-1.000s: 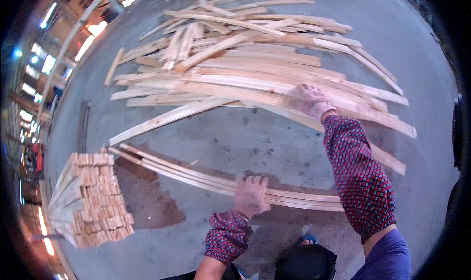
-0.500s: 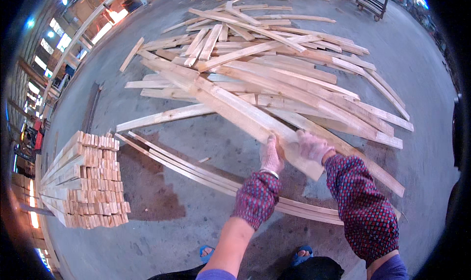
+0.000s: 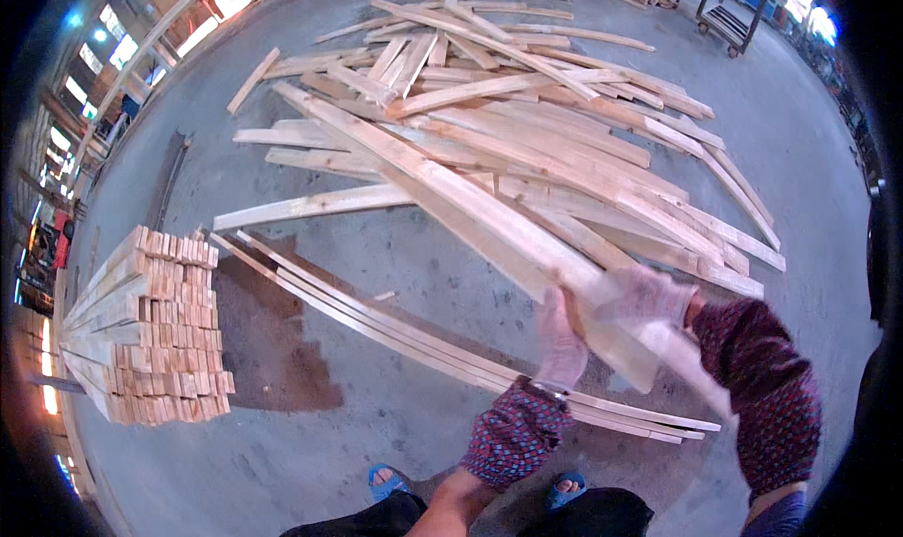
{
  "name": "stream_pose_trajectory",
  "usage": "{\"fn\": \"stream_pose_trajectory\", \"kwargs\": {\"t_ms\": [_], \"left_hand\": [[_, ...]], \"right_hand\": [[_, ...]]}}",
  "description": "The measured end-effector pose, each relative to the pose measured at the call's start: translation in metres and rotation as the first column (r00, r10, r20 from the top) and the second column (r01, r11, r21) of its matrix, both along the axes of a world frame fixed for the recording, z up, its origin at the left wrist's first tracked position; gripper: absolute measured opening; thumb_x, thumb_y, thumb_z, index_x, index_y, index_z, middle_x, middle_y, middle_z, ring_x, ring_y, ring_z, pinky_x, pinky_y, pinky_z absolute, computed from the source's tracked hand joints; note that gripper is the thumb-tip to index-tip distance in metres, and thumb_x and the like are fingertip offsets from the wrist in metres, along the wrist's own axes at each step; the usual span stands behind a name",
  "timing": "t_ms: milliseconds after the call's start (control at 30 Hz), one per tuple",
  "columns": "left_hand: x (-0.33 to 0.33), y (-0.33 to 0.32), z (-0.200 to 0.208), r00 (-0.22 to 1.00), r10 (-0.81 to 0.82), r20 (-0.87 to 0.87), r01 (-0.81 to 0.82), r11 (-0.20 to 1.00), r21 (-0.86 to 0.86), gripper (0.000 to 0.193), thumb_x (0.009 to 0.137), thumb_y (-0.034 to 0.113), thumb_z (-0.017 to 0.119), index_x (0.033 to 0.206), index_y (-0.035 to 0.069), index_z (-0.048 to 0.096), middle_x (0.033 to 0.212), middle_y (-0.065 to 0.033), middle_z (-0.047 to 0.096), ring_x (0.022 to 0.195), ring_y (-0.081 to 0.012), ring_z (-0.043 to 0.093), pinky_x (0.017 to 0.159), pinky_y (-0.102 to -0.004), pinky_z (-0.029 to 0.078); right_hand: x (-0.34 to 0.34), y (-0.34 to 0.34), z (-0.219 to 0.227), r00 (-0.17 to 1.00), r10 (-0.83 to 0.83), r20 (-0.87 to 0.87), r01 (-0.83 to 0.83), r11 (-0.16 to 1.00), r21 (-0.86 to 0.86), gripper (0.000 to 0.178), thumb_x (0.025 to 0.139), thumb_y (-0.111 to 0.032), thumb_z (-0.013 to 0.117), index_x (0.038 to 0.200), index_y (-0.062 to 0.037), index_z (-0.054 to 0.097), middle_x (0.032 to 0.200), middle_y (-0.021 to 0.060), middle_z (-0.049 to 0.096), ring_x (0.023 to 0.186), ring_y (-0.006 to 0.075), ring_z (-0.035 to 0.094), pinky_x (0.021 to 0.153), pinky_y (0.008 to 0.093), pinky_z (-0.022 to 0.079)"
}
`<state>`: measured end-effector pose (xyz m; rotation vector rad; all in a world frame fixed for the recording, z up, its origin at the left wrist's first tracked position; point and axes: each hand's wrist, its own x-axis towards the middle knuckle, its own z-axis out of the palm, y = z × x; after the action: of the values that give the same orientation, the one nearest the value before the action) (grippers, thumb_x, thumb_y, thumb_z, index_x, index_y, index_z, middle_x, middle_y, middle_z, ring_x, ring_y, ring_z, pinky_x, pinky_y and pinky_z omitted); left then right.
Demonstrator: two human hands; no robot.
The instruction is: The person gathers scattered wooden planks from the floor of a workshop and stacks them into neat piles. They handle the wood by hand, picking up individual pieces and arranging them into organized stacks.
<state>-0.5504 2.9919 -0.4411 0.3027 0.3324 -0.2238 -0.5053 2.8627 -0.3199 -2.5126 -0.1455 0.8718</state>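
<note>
Both hands and the two boards they've got have been shifted down and to the right since half a second ago, with the near ends of the boards now spread further apart. One upper board [image 3: 461,184] is gripped by the right hand [image 3: 649,297], though the fingers are too blurred for their exact placement to be made out. A lower board [image 3: 616,349] is clutched along its near edge by the left hand [image 3: 562,344], thumb pointed up the wood. So yeah, both boards are held diagonally: long axis from upper left to lower right, far ends over the left part of the messy wood pile [image 3: 564,147], near ends angled toward the right forearm. That upper board's near end is badly smeared and is stuck out past the lower one's. Below them, some thin strips [image 3: 404,342] are laid on the grey floor [image 3: 329,462], also slanting down to the right; their right ends were mostly blocked by the right forearm before and can be seen now. Off to the left, a neat stack [image 3: 179,335] is piled up with its cut ends facing right. Blue sandals [image 3: 386,481] are worn at the bottom, and a wheeled cart [image 3: 729,20] is parked at upper right.
</note>
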Motion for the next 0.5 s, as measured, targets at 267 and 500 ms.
{"fn": "stream_pose_trajectory", "kwargs": {"t_ms": [267, 500], "left_hand": [[-0.014, 0.012, -0.002, 0.979, -0.099, -0.177, 0.164, 0.901, 0.402, 0.066, 0.096, 0.053, 0.053, 0.143, 0.01, 0.038, 0.128, -0.0058, 0.047, 0.118, -0.0168, 0.045, 0.102, -0.0337, 0.04], [0.099, 0.132, -0.006, 0.996, 0.044, -0.081, -0.014, 0.943, 0.333, 0.046, 0.092, 0.046, 0.062, 0.11, 0.006, 0.049, 0.096, -0.0105, 0.057, 0.087, -0.0248, 0.061, 0.08, -0.0447, 0.055]], "right_hand": [[-0.048, 0.01, -0.079, 0.968, -0.138, -0.208, 0.191, 0.947, 0.259, 0.063, 0.073, -0.043, 0.075, 0.118, -0.0041, 0.055, 0.104, 0.019, 0.066, 0.099, 0.0296, 0.065, 0.087, 0.0373, 0.05], [-0.103, -0.008, -0.044, 0.968, -0.064, -0.243, 0.067, 0.998, 0.002, 0.065, 0.066, -0.036, 0.078, 0.116, -0.0034, 0.054, 0.104, 0.0202, 0.066, 0.099, 0.0346, 0.065, 0.084, 0.043, 0.051]]}}
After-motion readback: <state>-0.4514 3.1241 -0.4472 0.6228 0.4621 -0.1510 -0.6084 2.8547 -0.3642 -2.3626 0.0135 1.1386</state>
